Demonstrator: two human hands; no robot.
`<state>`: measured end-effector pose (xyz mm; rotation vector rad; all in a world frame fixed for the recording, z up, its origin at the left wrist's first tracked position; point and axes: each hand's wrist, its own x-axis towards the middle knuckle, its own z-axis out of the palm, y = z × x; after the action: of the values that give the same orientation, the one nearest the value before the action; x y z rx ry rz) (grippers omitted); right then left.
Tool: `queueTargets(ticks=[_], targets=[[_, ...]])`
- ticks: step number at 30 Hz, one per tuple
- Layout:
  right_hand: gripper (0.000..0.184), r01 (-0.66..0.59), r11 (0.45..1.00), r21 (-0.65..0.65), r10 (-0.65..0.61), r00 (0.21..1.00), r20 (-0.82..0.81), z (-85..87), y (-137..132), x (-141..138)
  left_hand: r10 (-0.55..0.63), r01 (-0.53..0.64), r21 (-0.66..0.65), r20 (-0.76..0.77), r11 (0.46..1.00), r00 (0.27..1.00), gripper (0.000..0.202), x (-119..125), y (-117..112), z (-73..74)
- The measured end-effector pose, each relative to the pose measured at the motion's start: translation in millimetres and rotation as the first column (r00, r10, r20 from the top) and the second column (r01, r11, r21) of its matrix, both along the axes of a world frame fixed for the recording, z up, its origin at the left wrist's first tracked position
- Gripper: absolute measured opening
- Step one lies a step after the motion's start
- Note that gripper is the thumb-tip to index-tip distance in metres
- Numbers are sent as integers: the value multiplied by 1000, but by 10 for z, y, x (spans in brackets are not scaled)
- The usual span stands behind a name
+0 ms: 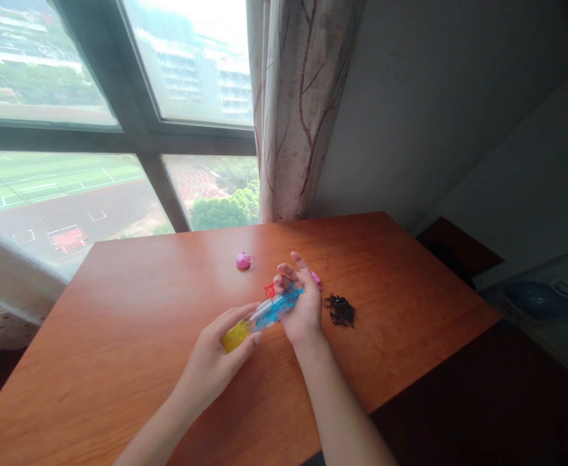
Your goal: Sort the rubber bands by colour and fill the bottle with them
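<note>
My left hand is wrapped round a clear tube-like container, which lies tilted with its far end up to the right. Small yellow bands fill its near end and small blue bands its far part. Beside that far end my right hand is cupped palm up, its fingers spread and partly curled. Some blue bands reach its palm; whether they rest on it I cannot tell. A red cluster of bands shows just behind the tube. To the right, a pile of black bands lies on the table.
The brown wooden table spreads under both hands. A round pink object with a thin loop sits farther back. Another pink thing is mostly hidden behind my right hand. A window and a patterned curtain stand beyond the table's far edge.
</note>
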<state>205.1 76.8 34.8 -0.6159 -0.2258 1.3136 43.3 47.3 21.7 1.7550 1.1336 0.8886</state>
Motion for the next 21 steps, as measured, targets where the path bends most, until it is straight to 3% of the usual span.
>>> queueTargets(ticks=[4,7,16,21], targets=[[57,0,997,73,-5,998,65,2,-34,-19,6,-6,-9,24,1000,1000,40,6,-1,8],[61,-11,993,118,1,996,87,5,-44,-26,11,-11,-8,33,1000,999,40,10,-6,17],[43,-137,978,155,113,982,153,-36,-37,-39,5,-5,10,33,1000,999,37,26,-14,37],[23,-144,979,146,134,988,77,-14,-38,-8,-3,3,11,45,1000,999,37,40,-14,37]])
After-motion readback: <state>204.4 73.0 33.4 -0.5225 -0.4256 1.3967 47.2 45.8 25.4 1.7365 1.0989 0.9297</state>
